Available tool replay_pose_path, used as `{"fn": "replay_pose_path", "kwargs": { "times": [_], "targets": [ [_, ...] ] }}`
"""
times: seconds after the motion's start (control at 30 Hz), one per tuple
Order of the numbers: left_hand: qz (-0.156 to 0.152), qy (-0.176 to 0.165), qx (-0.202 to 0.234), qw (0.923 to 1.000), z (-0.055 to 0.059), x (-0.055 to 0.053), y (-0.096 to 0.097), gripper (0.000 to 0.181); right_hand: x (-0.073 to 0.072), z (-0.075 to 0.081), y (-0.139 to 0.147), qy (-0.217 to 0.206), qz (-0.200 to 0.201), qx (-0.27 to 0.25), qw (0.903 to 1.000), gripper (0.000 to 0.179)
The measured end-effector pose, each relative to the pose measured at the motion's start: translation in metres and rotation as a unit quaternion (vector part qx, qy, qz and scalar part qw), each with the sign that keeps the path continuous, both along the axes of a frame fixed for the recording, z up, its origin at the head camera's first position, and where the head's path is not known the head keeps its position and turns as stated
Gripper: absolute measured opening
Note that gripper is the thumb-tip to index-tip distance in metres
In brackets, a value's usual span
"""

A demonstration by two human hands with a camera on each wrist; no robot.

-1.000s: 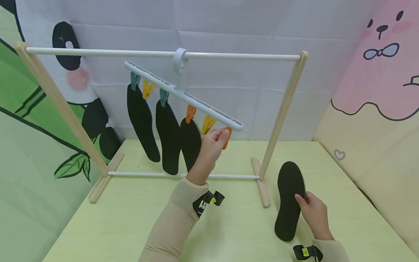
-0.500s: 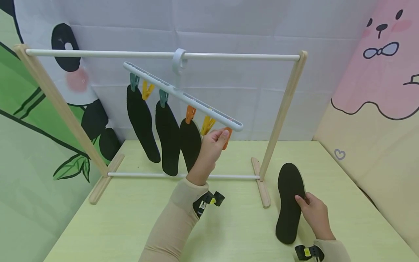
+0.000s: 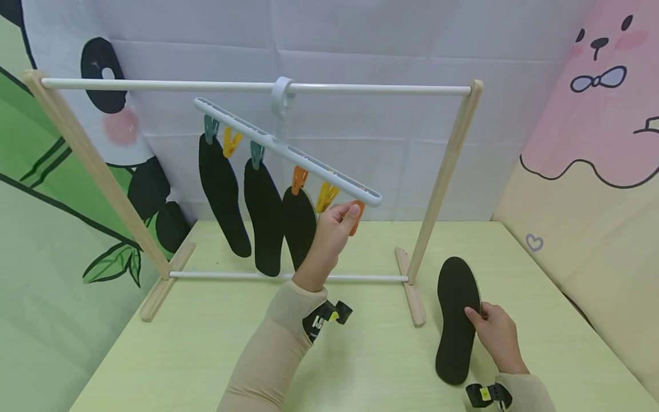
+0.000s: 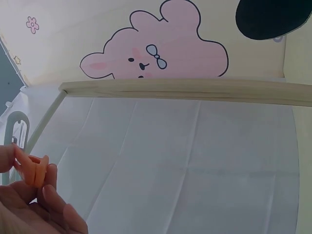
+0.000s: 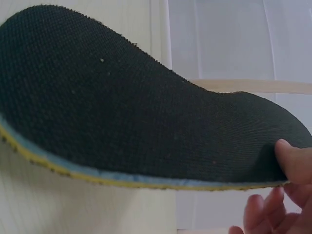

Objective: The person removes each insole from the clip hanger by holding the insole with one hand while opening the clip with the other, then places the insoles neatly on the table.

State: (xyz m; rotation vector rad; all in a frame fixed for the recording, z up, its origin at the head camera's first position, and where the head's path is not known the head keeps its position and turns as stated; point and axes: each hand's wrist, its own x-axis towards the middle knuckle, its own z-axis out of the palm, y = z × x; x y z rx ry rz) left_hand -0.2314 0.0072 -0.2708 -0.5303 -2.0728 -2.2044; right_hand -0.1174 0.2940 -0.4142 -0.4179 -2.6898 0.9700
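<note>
My left hand [image 3: 329, 237] pinches an orange clothespin [image 4: 35, 170] at the right end of a pale grey clip hanger [image 3: 288, 150]. The hanger hooks over the rack's top bar and hangs askew, right end lower in the head view. Three black insoles [image 3: 264, 220] dangle from its left and middle clips. Yellow clothespins [image 3: 326, 197] between them hold nothing. On the right, my right hand [image 3: 496, 335] grips a black insole [image 3: 455, 320] by its right edge, thumb on top, above the table. The right wrist view shows that insole's blue and yellow edge layers.
A rack with wooden legs [image 3: 445, 177] and white bars [image 3: 154, 84] stands on the pale wooden table [image 3: 206, 349]. Its feet [image 3: 412, 289] spread across the tabletop. Printed cloth walls [image 3: 592, 126] close in the back and sides.
The insole in my right hand has sunk slightly, its lower end shifting a little to the right. My left hand stays at the orange clothespin.
</note>
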Motion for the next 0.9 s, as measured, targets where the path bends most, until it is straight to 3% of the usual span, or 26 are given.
{"fn": "replay_pose_path", "kwargs": {
  "times": [0.3,0.53,0.9],
  "targets": [
    [-0.002,0.005,-0.002,1.0,-0.003,-0.002,-0.001,0.029,0.002,-0.001,0.003,-0.031,0.015,-0.004,0.9994,0.024],
    [-0.003,0.021,0.005,0.9998,-0.002,-0.002,-0.002,0.028,0.002,-0.004,0.007,-0.03,0.018,-0.01,0.9993,0.026],
    [-0.005,0.01,-0.003,0.9999,-0.003,-0.001,-0.002,0.028,0.004,-0.009,0.01,-0.059,0.029,-0.028,0.9974,0.029]
  ]
}}
